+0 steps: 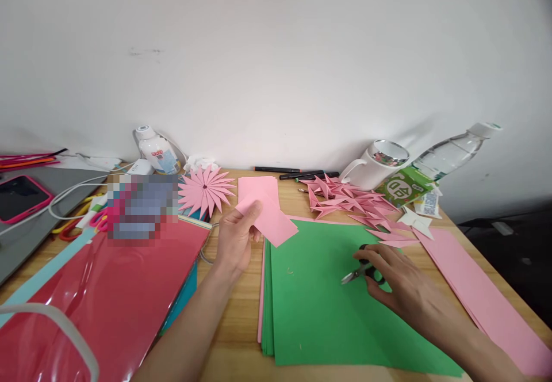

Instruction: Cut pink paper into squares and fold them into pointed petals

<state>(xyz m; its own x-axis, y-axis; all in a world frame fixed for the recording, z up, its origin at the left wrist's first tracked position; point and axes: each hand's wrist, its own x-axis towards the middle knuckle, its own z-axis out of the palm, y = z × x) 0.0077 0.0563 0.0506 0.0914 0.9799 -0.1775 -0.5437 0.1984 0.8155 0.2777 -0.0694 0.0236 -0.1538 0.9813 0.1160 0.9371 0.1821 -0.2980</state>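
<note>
My left hand (241, 229) pinches pink paper rectangles (276, 224) between thumb and fingers; the edges suggest more than one sheet. They overlap a small stack of pink paper (259, 185) on the table behind. My right hand (399, 275) has its fingers around the black handles of small scissors (354, 275), low over the green paper (319, 313). The scissor blades point left and look nearly closed. Whether the scissors touch the sheet I cannot tell. Folded pink pointed pieces (340, 198) lie in a heap beyond the right hand.
A pink paper star (206, 187) stands left of the stack. Black markers (306, 175) lie by the wall. At right are a white mug (373, 166), a green box (405, 186), a tilted water bottle (452, 152) and pink strips (474, 290). Red sheets (116, 290) in plastic lie left.
</note>
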